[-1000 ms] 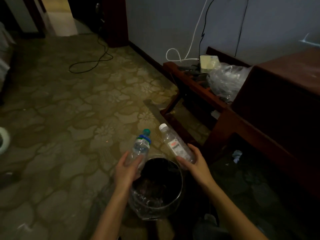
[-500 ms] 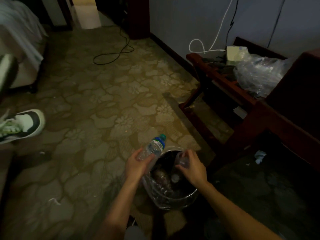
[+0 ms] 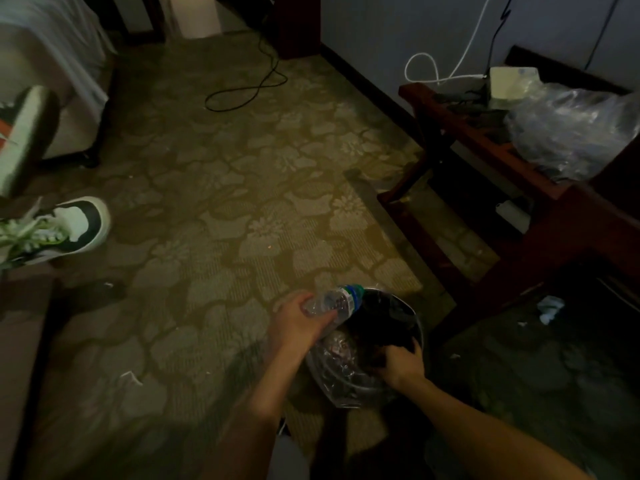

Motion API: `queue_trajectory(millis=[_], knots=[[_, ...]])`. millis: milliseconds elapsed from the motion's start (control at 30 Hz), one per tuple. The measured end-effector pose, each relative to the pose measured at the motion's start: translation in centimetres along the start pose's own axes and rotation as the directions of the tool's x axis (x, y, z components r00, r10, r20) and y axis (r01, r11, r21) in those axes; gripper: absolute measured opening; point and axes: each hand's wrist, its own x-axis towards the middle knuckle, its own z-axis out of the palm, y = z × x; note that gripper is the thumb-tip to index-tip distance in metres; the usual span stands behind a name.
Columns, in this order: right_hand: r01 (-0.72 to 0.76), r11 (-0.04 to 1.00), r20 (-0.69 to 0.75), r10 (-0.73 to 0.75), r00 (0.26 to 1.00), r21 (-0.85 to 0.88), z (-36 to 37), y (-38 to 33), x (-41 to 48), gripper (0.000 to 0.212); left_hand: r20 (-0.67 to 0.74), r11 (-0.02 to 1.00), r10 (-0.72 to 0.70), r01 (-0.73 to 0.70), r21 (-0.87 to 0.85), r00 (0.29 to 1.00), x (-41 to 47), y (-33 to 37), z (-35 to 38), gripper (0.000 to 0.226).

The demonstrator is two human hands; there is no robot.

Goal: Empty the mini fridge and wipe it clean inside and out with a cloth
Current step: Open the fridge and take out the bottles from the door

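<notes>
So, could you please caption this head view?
Left hand holds a plastic bottle over the lined bin; right hand reaches inside.

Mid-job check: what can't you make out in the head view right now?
Head view, right hand: fingers sunk in the dark bin; any grip is lost in shadow.
Head view, bin contents: too dark behind the crinkled liner.
Head view, bottle in the left hand: label blurred, unreadable.
Head view, mini fridge: outside the frame.
</notes>
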Motion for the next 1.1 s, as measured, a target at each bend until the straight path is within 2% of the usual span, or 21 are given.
queue_trajectory(millis=[100, 200, 333, 500, 700, 933, 1100], knots=[[-0.032, 0.997, -0.003, 0.033, 0.999, 0.077, -0.6, 0.1, -0.1, 0.025, 0.015, 0.998, 0.013, -0.014, 0.059, 1.0, 0.0, 0.1, 0.3, 0.07], [-0.075, 0.959, -0.049, 0.092, 0.995, 0.273, -2.6, 0.2, 0.0, 0.025, 0.015, 0.994, 0.024, -0.026, 0.11, 1.0, 0.3, 0.3, 0.9, 0.077], [-0.119, 0.858, -0.062, 0.173, 0.983, 0.499, -4.7, 1.1, 0.1, 0.023, 0.056, 0.974, 0.079, -0.089, 0.209, 0.995, 1.1, 0.4, 2.8, 0.077], [-0.183, 0.681, 0.008, 0.253, 0.968, 0.709, -4.4, 3.0, 0.1, 0.023, 0.121, 0.983, 0.043, -0.064, 0.17, 0.992, 2.5, 0.2, 6.6, 0.07], [-0.211, 0.562, 0.061, 0.274, 0.96, 0.799, -3.1, 4.9, 0.4, 0.024, 0.213, 0.968, -0.014, -0.04, 0.249, 0.977, 3.2, -1.8, 12.0, 0.058], [-0.247, 0.54, 0.101, 0.287, 0.953, 0.804, -2.4, 6.1, 1.4, 0.031, 0.284, 0.962, -0.044, -0.036, 0.271, 0.958, 3.5, -3.5, 16.5, 0.059], [-0.241, 0.551, 0.073, 0.31, 0.948, 0.799, -2.2, 6.3, 1.8, 0.019, 0.34, 0.952, -0.065, -0.044, 0.302, 0.938, 3.6, -4.4, 18.2, 0.047]])
